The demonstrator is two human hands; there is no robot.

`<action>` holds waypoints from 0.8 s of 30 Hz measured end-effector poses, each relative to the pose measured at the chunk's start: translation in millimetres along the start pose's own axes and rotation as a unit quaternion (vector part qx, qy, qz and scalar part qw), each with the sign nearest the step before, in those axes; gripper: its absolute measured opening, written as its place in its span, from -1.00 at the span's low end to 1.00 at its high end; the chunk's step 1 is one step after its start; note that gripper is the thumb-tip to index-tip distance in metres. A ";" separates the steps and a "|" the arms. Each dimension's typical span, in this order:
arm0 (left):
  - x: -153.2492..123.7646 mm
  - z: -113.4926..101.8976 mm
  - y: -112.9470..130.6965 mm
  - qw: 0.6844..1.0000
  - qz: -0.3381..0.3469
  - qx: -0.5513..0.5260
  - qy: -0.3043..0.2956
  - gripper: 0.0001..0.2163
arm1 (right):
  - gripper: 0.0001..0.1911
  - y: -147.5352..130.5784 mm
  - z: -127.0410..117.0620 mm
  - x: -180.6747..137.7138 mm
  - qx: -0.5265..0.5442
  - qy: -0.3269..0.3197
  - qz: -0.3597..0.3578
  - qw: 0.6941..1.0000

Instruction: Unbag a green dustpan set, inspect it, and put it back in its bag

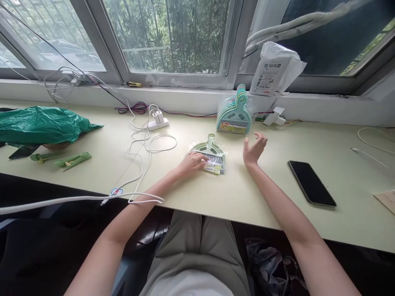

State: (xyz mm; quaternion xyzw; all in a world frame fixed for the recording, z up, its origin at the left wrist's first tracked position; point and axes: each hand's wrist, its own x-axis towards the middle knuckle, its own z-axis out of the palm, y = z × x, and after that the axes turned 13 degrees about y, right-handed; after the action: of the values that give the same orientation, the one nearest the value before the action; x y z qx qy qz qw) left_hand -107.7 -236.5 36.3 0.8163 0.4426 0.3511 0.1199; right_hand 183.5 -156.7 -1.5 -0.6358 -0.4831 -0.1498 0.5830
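At the far left of the pale bench (277, 197), at about nine o'clock from our hands, we see a crumpled green plastic bag (43, 123), with two green strips (72, 160) lying just in front of it. Moving right, white cables (145, 144) loop across the bench from a white charger block (158, 120) near the window sill. Our left hand (193, 163) lies flat, fingers together, pressing on the left edge of a small packaged dustpan-and-brush set (212, 158), which rests flat on the bench at the centre, handle pointing to twelve o'clock. At one o'clock from it, a stack of the same sets (233, 113) in pastel colours leans against the sill. Our right hand (253, 149) hovers just right of the single set, fingers spread apart, holding nothing and not touching it. Above it on the sill stands a white parcel bag (274, 70). Further right, at three o'clock, a dark phone (311, 183) lies face up on the bench.
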 end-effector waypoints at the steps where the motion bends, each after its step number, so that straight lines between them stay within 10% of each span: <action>1: -2.1 -0.9 -0.8 0.999 -0.019 0.001 0.035 -0.76 | -0.59 -8.9 -10.7 -9.4 0.004 -0.043 -0.004 0.999; 5: 2.1 -3.9 -21.1 0.966 -0.196 0.011 0.166 -0.64 | -0.58 -36.5 -41.7 -44.3 0.042 -0.258 0.016 0.965; 9: 15.0 -1.9 -40.1 0.926 -0.325 -0.185 0.050 -0.50 | -0.50 -48.4 -46.7 -56.4 0.157 -0.347 0.067 0.922; 14: 38.7 8.2 -33.1 0.866 -0.297 -0.403 -0.007 -0.60 | -0.48 -45.2 -40.8 -40.5 0.294 -0.251 0.131 0.913; 19: 57.0 23.5 -18.8 0.825 -0.306 -0.453 -0.143 -0.64 | -0.52 -41.1 -49.7 -25.6 0.273 -0.157 0.051 0.948; 24: 48.8 33.6 -14.8 0.790 -0.315 -0.511 -0.124 -0.70 | -0.60 -46.4 -63.0 -23.2 0.139 -0.103 -0.109 0.979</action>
State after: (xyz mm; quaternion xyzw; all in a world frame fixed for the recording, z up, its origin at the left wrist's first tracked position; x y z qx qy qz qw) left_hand -76.7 -184.7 27.3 0.4882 0.4124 0.3644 0.6774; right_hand 159.1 -229.5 26.1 -0.5044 -0.6229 -0.0781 0.5929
